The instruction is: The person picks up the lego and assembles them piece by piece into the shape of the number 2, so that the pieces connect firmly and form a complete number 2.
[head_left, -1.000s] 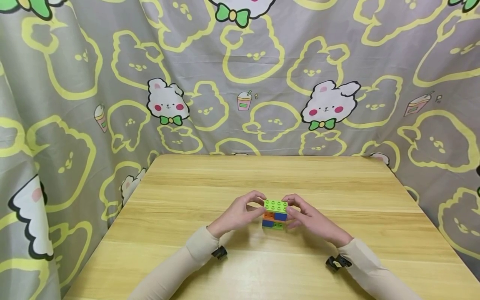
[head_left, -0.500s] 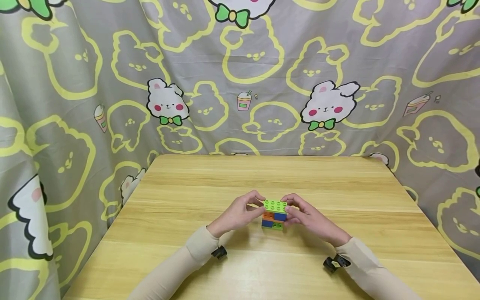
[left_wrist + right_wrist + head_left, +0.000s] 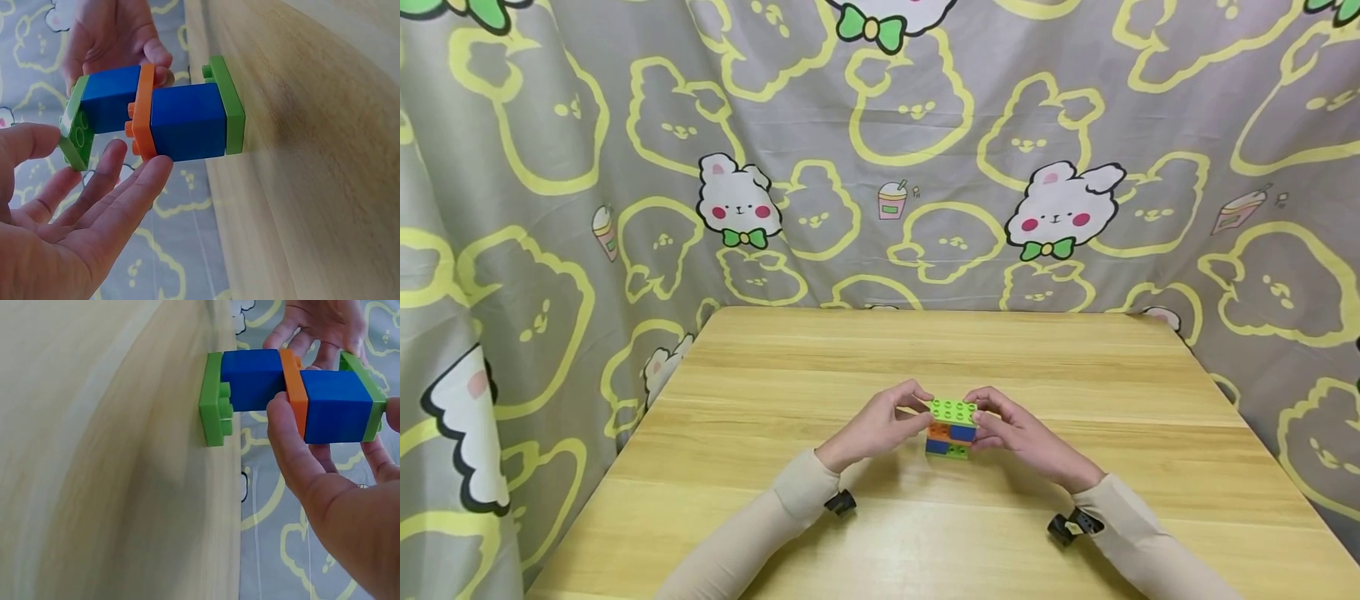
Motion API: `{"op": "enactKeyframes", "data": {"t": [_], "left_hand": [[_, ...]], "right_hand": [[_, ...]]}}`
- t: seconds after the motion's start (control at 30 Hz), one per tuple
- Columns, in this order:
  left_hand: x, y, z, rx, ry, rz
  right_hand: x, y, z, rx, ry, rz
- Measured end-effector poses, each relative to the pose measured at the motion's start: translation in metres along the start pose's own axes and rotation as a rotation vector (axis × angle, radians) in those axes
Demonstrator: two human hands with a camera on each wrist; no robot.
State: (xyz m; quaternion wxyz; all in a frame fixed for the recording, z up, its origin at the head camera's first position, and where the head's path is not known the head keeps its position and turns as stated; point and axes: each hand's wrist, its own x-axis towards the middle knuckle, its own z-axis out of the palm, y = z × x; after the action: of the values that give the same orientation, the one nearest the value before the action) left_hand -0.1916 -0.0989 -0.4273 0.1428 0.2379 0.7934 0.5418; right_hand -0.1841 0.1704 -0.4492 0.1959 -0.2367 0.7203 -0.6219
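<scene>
Small brick stack (image 3: 951,428) sits on the wooden table (image 3: 775,400), a bit in front of centre, between my two hands. Layers from the bottom: green base plate (image 3: 233,105) flat on the tabletop, blue brick (image 3: 187,122), thin orange plate (image 3: 144,112), second blue brick (image 3: 111,98), lime green studded plate (image 3: 952,409) on top. The stack stands upright on the table.

My left hand (image 3: 880,429) is on the left side of the stack. In the left wrist view its fingers (image 3: 134,200) are nearly straight and relaxed, fingertips touching the lower blue brick and the edge of the orange plate, thumb apart near the lime top plate. Not curled round anything, so this hand is loose, just touching.

My right hand (image 3: 1018,433) is on the right side. In the right wrist view the thumb (image 3: 284,434) presses on the orange plate at the near face, and the other fingers (image 3: 378,456) curl behind the upper blue brick and the top plate, so this hand pinches the upper part of the stack.

Both sleeves are beige, forearms resting low over the near table edge. Behind the table hangs a grey curtain (image 3: 550,208) with yellow bunny outlines and white bunnies (image 3: 1060,212) with green bows
</scene>
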Motion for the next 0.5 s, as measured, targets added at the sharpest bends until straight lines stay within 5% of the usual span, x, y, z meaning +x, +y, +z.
{"op": "enactKeyframes", "data": {"t": [0.5], "left_hand": [[-0.0007, -0.0014, 0.0006, 0.075, 0.020, 0.021]], "right_hand": [[0.0004, 0.0015, -0.0021, -0.060, 0.023, 0.004]]}}
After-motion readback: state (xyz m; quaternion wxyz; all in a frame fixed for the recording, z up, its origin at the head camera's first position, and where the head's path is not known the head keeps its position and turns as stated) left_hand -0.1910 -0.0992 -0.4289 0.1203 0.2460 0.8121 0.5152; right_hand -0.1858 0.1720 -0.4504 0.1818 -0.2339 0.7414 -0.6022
